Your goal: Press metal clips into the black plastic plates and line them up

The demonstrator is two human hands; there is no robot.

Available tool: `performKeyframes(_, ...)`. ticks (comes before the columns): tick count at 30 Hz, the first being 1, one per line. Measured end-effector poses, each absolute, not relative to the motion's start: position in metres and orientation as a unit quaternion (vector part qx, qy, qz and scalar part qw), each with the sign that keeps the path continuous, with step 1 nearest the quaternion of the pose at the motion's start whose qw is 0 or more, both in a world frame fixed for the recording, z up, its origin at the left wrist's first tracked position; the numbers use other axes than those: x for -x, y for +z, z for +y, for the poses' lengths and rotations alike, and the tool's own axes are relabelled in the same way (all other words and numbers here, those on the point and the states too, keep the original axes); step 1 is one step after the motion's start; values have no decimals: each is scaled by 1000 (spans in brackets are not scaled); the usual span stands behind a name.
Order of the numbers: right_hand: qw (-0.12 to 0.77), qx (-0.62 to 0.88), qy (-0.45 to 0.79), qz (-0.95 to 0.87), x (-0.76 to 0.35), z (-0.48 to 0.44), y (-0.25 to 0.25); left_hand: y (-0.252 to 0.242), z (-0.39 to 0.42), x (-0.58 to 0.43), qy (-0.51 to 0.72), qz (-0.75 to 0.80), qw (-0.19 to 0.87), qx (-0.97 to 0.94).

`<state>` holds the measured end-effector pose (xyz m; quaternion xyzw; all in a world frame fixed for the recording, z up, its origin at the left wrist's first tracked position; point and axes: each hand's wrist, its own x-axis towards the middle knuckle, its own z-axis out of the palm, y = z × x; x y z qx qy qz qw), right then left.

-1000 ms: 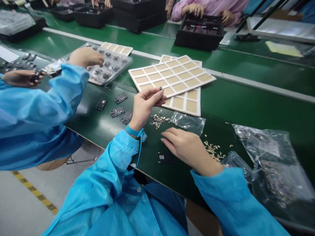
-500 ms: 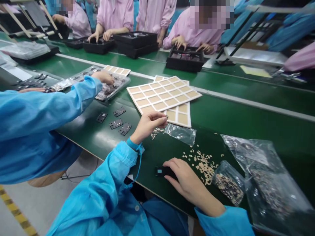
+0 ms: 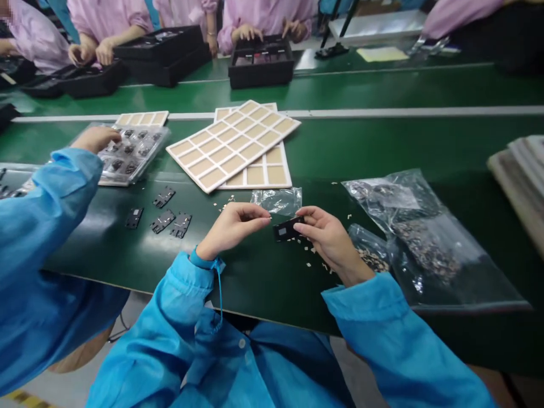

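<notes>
My right hand pinches a small black flat part with a pale square on it, held just above the green belt. My left hand is closed in a pinch right beside the part's left end, its fingertips together on something too small to make out. Tiny tan pieces lie scattered on the belt under and around both hands. A small clear bag lies just beyond my fingers.
Several black parts lie to the left. Tan grid sheets are stacked ahead. Clear bags of small parts sit at my right. A co-worker's blue sleeve reaches to a clear blister tray. Black trays stand across the belt.
My right hand lifted the black part off the belt and brought it up to my left hand, which came back from the grid sheets. The view swung to the right.
</notes>
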<state>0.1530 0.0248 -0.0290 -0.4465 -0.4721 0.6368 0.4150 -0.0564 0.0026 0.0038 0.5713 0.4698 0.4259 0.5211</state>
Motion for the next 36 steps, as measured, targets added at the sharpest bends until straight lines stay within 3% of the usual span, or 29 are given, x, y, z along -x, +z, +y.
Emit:
performKeyframes(10,447,450,601,-486,-153,20,-27,3,-1,43,350,475,502,-632)
performKeyframes(17,407,458,597,-518,-154,14,-27,-5,-2,36,329,472,524,-628)
performKeyframes(24,361,470,481,-646,-155,10,-22,-7,-1,34,300,506,574,-570)
performKeyframes(30,330,453,550,-619,-156,7,-21,-9,1,33,293,494,590,-568)
performKeyframes(36,370,467,560,-576,-157,7,-19,-8,2,33,307,475,627,-536)
